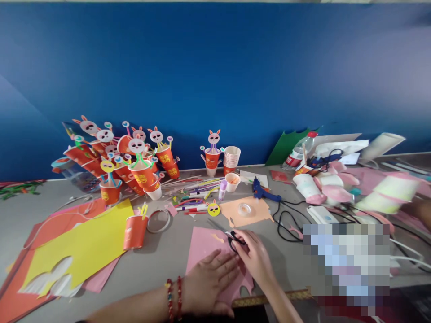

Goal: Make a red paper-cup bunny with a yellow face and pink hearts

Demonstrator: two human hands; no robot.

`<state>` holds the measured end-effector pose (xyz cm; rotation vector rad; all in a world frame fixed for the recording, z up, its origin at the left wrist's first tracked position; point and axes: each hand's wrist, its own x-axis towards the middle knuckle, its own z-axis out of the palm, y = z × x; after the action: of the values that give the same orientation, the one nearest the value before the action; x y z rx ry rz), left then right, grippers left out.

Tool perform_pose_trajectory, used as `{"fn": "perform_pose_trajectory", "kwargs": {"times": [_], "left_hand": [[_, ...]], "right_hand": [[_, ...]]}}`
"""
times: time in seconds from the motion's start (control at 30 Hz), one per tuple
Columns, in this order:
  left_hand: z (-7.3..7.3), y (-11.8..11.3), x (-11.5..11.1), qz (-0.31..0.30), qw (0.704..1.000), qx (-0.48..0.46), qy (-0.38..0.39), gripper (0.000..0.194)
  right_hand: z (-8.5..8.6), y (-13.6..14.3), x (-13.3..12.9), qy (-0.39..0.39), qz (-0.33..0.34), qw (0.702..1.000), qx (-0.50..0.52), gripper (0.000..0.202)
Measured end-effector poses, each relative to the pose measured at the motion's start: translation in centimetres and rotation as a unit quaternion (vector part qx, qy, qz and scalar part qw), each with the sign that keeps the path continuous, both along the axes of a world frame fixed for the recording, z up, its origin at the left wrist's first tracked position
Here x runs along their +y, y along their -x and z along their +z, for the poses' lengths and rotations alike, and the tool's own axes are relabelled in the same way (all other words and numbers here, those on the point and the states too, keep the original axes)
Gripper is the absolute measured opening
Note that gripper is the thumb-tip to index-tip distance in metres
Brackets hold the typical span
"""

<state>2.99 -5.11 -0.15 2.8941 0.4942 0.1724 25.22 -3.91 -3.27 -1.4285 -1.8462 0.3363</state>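
My left hand point(215, 273), with red bead bracelets point(179, 291) on the wrist, lies flat with spread fingers on a sheet of pink paper point(198, 242). The paper's lower right edge has curved cut-outs. My right hand point(253, 251) grips a pair of scissors point(230, 235) by the black handles. Their blades point up and left, over the far part of the pink sheet. A small orange paper scrap point(218, 238) rests on that sheet beside the blades. Beyond the scissors are a yellow rabbit-face cutout point(213, 208) and a peach sheet point(235, 218) bearing a roll of clear tape point(244, 209).
Orange paper cups with rabbit faces point(141, 175) crowd the back left. Yellow paper point(97, 237) lies at left, near a single orange cup point(134, 233). A blue glue gun point(264, 192) trails a black cord. At right are a bottle point(299, 152) and pink-white cups point(308, 188).
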Motion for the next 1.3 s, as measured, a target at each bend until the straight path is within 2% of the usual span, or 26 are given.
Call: {"fn": "perform_pose_trajectory", "kwargs": {"times": [0.17, 0.3, 0.37, 0.43, 0.53, 0.6, 0.63, 0.7, 0.77, 0.83, 0.9, 0.97, 1.03, 1.1, 1.2, 1.3], "left_hand": [[-0.9, -0.9, 0.5, 0.009, 1.000, 0.000, -0.029, 0.085], [-1.1, 0.0, 0.8, 0.046, 0.998, 0.009, -0.044, 0.084], [-1.4, 1.5, 1.1, 0.095, 0.994, 0.011, -0.054, 0.085], [-1.8, 3.9, 1.4, 0.172, 0.983, 0.016, -0.068, 0.087], [-2.6, 7.5, 1.2, 0.298, 0.949, 0.001, -0.103, 0.089], [-2.7, 8.7, 0.8, 0.373, 0.918, -0.008, -0.135, 0.089], [-2.5, 8.6, 0.6, 0.378, 0.915, -0.005, -0.139, 0.090], [-1.8, 6.9, 0.4, 0.329, 0.938, 0.018, -0.106, 0.090], [-0.9, 4.1, 0.7, 0.222, 0.973, 0.030, -0.055, 0.088], [-0.2, 1.3, 1.4, 0.143, 0.989, 0.033, -0.012, 0.088], [0.1, -0.3, 2.4, 0.118, 0.992, 0.032, 0.016, 0.096], [-0.1, -0.3, 3.2, 0.124, 0.991, 0.042, 0.017, 0.098], [-0.8, 1.2, 3.7, 0.168, 0.984, 0.054, -0.014, 0.098], [-1.6, 3.8, 3.4, 0.243, 0.966, 0.058, -0.060, 0.099], [-2.8, 8.1, 1.7, 0.335, 0.933, 0.054, -0.121, 0.094], [-3.1, 10.3, -0.5, 0.404, 0.900, 0.041, -0.159, 0.094]], "right_hand": [[0.0, 0.1, 0.1, 0.001, 0.002, 1.000, -0.002, 0.024], [0.0, 0.2, 0.2, 0.007, 0.016, 1.000, -0.019, 0.024], [-0.1, 0.2, 0.2, 0.012, 0.020, 1.000, -0.021, 0.025], [-0.1, 0.1, 0.2, 0.015, 0.023, 0.999, -0.022, 0.025], [-0.2, 0.0, 0.3, 0.014, 0.026, 0.999, -0.022, 0.024], [-0.3, 0.0, 0.3, 0.010, 0.030, 0.999, -0.021, 0.023], [-0.3, 0.0, 0.4, 0.009, 0.033, 0.999, -0.020, 0.023], [-0.4, -0.1, 0.5, 0.009, 0.035, 0.999, -0.023, 0.022], [-0.5, -0.1, 0.5, 0.005, 0.033, 0.999, -0.027, 0.021], [-0.5, -0.1, 0.6, -0.003, 0.032, 0.999, -0.031, 0.021], [-0.4, 0.0, 0.5, -0.008, 0.032, 0.999, -0.035, 0.022], [-0.3, 0.0, 0.5, -0.009, 0.031, 0.999, -0.040, 0.022], [-0.2, 0.0, 0.4, -0.006, 0.031, 0.999, -0.043, 0.022], [-0.3, 0.0, 0.4, -0.005, 0.031, 0.999, -0.043, 0.021], [-0.3, -0.1, 0.4, -0.005, 0.033, 0.999, -0.042, 0.021], [-0.4, -0.2, 0.5, -0.001, 0.039, 0.998, -0.042, 0.021]]}}
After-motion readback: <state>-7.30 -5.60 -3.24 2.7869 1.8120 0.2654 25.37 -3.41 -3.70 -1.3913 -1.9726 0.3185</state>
